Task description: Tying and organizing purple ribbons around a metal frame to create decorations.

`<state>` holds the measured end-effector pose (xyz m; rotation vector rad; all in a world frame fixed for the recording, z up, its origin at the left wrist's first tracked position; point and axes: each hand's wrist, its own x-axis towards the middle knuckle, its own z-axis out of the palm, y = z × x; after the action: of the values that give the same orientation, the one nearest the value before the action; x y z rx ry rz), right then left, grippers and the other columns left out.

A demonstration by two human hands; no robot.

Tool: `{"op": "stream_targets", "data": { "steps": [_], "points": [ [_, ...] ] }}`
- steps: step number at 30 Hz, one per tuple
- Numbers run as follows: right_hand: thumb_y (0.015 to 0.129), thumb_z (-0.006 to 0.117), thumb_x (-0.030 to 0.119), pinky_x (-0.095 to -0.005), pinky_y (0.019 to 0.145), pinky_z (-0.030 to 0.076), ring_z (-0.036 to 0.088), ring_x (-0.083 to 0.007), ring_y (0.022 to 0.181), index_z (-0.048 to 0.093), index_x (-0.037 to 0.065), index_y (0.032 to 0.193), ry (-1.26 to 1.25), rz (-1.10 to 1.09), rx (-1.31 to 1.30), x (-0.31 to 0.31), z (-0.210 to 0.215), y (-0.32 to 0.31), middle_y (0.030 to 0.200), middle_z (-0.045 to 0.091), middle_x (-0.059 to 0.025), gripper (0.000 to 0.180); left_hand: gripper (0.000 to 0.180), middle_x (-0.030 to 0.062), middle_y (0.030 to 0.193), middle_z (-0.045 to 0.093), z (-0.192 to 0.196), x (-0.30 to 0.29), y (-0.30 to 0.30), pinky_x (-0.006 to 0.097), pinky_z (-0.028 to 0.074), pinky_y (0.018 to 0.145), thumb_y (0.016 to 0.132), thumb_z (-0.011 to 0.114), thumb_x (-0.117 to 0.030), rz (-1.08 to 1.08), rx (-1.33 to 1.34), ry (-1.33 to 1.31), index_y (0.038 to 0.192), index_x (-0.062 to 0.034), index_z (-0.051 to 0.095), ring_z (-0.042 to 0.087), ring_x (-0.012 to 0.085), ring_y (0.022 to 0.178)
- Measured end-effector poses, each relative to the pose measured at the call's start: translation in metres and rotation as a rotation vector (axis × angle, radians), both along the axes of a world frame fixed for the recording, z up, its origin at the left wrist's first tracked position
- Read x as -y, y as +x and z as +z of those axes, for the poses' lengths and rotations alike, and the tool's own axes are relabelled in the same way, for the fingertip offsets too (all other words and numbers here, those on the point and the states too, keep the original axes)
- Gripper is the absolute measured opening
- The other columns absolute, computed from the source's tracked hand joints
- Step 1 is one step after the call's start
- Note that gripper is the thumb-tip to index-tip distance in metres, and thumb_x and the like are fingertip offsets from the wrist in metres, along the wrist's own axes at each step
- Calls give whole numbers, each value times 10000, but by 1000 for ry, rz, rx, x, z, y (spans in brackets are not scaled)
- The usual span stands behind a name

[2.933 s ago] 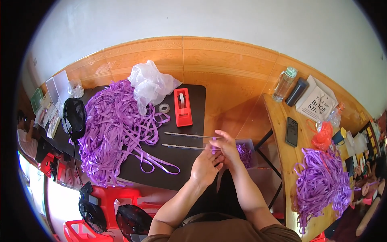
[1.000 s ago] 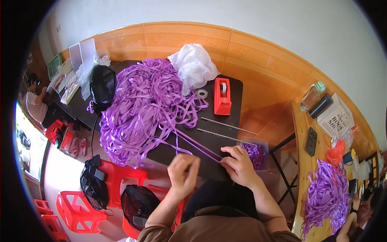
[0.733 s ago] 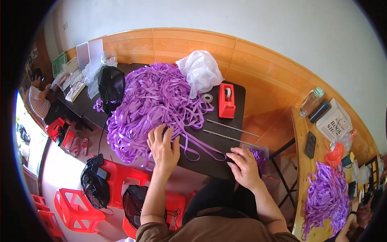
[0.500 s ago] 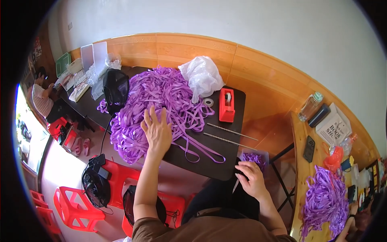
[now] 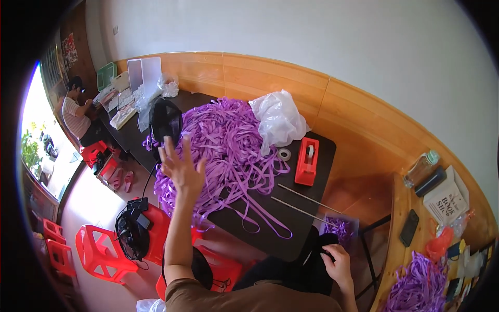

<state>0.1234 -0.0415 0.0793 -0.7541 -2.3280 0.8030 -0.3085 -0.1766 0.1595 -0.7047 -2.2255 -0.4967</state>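
A large tangled heap of purple ribbon (image 5: pixel 223 140) covers much of the dark table (image 5: pixel 260 236). My left hand (image 5: pixel 183 171) is raised over the heap's near left side, fingers spread and nothing in them. Low by my lap, off the table's near right corner, is my right hand (image 5: pixel 338 264), its fingers bent together. A thin pale pointed piece (image 5: pixel 307 258) shows beside those fingers against dark cloth; what they hold is too dark to make out. Loose ribbon loops trail toward the table's front edge.
Around the heap are a black mesh fan (image 5: pixel 165 119), a white plastic bag (image 5: pixel 280 119), a tape roll (image 5: pixel 284 154), a red tape dispenser (image 5: pixel 307 162) and two thin rods (image 5: pixel 304 210). A bin (image 5: pixel 340 229) holds purple pieces. Red stools (image 5: pixel 104 255) stand left; another person (image 5: pixel 78 114) sits far left.
My left hand has lifted and shifted left over the heap, fingers spreading wider. The right hand has moved slightly lower and to the right. The whole view has tilted and shifted.
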Motion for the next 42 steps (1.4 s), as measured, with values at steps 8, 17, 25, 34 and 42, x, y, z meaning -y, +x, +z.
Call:
{"op": "stream_targets", "data": {
  "steps": [8,17,25,34,42],
  "points": [
    [727,670,64,-386,694,464,600,-317,810,634,28,898,98,-9,43,-21,-4,-13,875,635,-121,179,784,195,1495,117,-20,-7,-69,616,253,965,682,731,-230,174,222,-162,1382,-222,379,141,497,1333],
    [716,677,84,-369,693,434,587,-286,822,635,49,898,122,27,171,-30,-10,-19,877,630,-94,190,562,181,1502,139,-48,-16,-130,596,255,976,805,540,-108,255,271,-200,1339,-263,459,169,479,1342],
    [724,675,82,-370,696,430,584,-283,818,632,54,899,151,-36,158,-33,-7,-11,872,624,-86,182,565,207,1457,243,-3,-17,-83,575,255,989,741,606,-118,209,264,-249,1295,-137,496,207,451,1332],
    [724,661,59,-378,671,424,572,-270,790,625,58,899,232,16,118,-34,6,-18,864,616,-74,179,486,177,1287,449,7,-110,7,500,339,914,793,626,-223,-612,98,-307,1256,-125,514,411,370,1174],
    [723,663,64,-375,671,414,566,-271,780,623,55,892,209,-36,132,-23,-5,16,864,613,-75,174,182,135,954,590,-43,-142,-78,479,364,888,733,623,-140,-459,112,-461,899,-76,660,498,329,1039]
  ]
}}
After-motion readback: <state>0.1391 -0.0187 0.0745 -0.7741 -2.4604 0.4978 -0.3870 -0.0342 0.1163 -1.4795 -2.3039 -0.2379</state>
